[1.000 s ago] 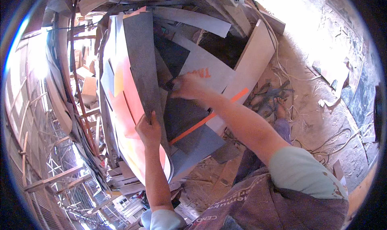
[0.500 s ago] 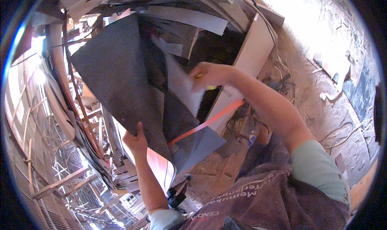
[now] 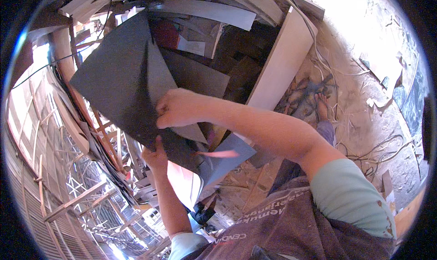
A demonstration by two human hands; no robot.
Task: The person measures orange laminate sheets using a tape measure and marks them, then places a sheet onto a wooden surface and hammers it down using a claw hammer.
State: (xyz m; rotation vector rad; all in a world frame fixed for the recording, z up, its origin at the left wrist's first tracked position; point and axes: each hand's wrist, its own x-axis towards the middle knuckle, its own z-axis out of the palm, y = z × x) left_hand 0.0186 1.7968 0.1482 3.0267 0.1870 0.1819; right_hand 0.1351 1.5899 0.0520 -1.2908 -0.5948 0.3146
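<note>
Both hands on the dark sheet (image 3: 114, 87).
I judge it thin, light, floppy: right hand (image 3: 180, 107) pinches its right edge, left hand (image 3: 157, 157) clamps the near edge.

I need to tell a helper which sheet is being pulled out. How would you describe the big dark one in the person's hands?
Start at the tall pale board leaning at upper right; left of it sheets stand stacked. The dark grey sheet is the largest, tilted at the front, gripped by the right hand and the left hand at its lower edge. Its neighbours are smaller and paler.
</note>
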